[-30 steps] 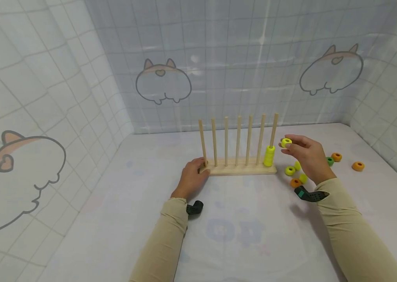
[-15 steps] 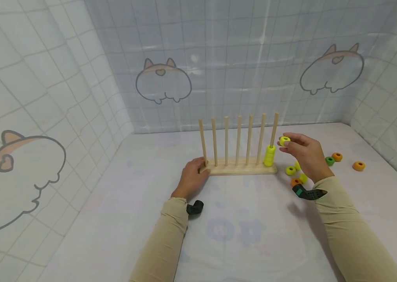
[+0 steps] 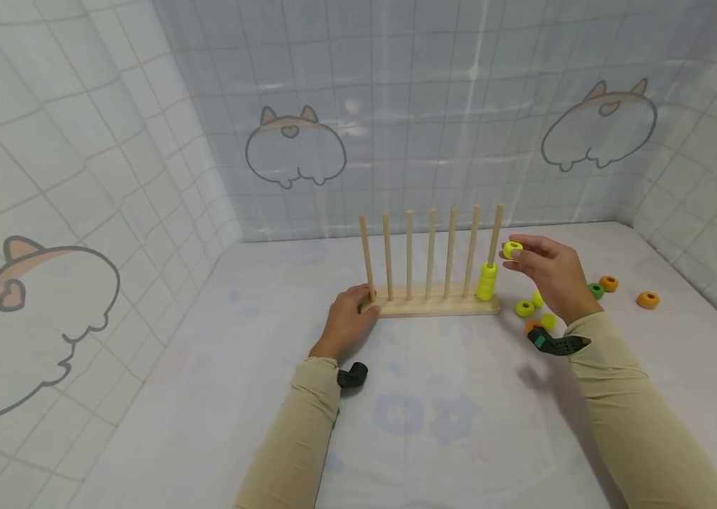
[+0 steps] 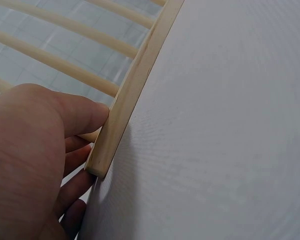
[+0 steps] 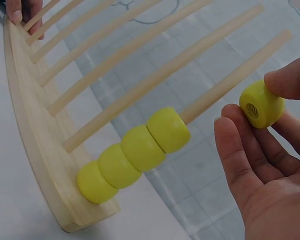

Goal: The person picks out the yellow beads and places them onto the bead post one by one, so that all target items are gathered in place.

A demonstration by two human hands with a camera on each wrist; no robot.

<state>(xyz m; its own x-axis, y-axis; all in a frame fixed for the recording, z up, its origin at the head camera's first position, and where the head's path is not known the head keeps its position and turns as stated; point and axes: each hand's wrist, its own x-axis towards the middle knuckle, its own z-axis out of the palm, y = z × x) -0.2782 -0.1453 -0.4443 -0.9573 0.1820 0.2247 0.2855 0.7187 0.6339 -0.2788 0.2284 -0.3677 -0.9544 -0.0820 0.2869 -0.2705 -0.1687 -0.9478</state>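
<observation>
A wooden peg rack [image 3: 431, 307] stands upright on the table, with a row of several thin pegs. Its rightmost peg carries several stacked yellow beads [image 5: 132, 152]. My left hand [image 3: 351, 322] holds the left end of the base, thumb [image 4: 90, 117] on the near side and fingers round the back. Between thumb and fingers, my right hand [image 3: 552, 272] pinches a yellow bead [image 5: 262, 105]. That bead is just right of the rightmost peg, below the tip and apart from it, its hole showing in the right wrist view.
Loose beads lie right of the rack, partly under the right wrist: yellow beads [image 3: 525, 308], an orange bead [image 3: 532, 327], a green bead [image 3: 597, 290] and, farther right, another orange bead [image 3: 648, 300]. Tiled-print sheeting [image 3: 397, 120] rises behind and beside the table.
My right hand has moved slightly left and up with the yellow bead, nearer the rightmost peg. The left hand and the rack have stayed in place.
</observation>
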